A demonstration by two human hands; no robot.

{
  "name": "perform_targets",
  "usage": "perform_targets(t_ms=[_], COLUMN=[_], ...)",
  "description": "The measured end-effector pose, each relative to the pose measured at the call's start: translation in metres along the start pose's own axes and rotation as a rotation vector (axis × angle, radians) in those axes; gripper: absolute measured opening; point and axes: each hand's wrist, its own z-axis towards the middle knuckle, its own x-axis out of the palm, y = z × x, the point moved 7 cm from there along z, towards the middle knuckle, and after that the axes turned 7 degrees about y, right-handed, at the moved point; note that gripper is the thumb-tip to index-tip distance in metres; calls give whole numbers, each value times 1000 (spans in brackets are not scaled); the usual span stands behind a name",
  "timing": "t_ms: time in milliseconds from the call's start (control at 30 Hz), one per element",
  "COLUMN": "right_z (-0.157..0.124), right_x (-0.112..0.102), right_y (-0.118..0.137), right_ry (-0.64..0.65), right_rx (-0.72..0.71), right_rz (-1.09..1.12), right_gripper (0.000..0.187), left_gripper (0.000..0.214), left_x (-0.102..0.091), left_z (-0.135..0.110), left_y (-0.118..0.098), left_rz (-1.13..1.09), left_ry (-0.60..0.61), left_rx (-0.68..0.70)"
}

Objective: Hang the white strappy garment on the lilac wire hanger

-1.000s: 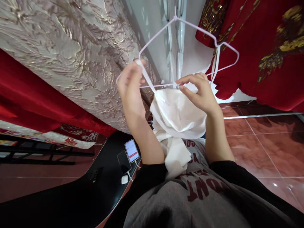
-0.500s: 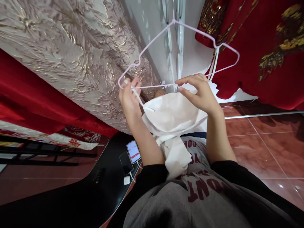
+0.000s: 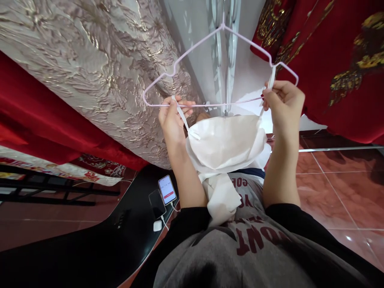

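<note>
A pale lilac wire hanger [image 3: 192, 47] hangs in front of me at head height. A white strappy garment [image 3: 225, 140] droops below its bottom bar and down onto my grey shirt. My left hand [image 3: 172, 118] is closed in a pinch on the garment's left strap at the hanger's bottom bar. My right hand [image 3: 283, 102] is closed on the right strap near the hanger's right shoulder, where that strap loops over the wire.
A gold-patterned fabric [image 3: 90, 68] and red cloth [image 3: 36, 120] fill the left. Red embroidered garments [image 3: 336, 60] hang at the right. A lit phone [image 3: 167, 189] and a charger [image 3: 157, 226] lie on a black surface [image 3: 90, 248]. Red floor tiles [image 3: 339, 180] lie to the right.
My right hand moved from the middle of the bottom bar up to the right strap at the hanger's right end. My left hand slid the left strap slightly right along the bar.
</note>
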Motion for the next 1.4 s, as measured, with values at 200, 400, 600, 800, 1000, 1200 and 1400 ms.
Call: perform_targets(t_ms=[200, 400, 600, 800, 1000, 1200, 1400], right_z=[4, -1, 18, 43, -3, 1, -8], right_x=[-1, 6, 15, -29, -52, -40, -68], right_y=[34, 23, 49, 33, 22, 27, 13], right_ry=[-53, 86, 35, -126, -473, -231, -570], right_rx=[0, 57, -84, -150, -407, -649, -638], right_rz=[-131, -186, 58, 117, 207, 198, 227], right_gripper=[16, 13, 23, 33, 34, 33, 26], left_gripper=[31, 33, 27, 14, 15, 13, 21], left_x=[0, 3, -1, -3, -7, -9, -5], left_z=[-2, -3, -3, -2, 0, 4, 2], left_y=[-4, -6, -4, -5, -6, -1, -2], left_rz=[6, -30, 15, -18, -13, 14, 18], left_ry=[9, 35, 23, 92, 45, 60, 19], left_rx=[1, 34, 14, 74, 92, 48, 28])
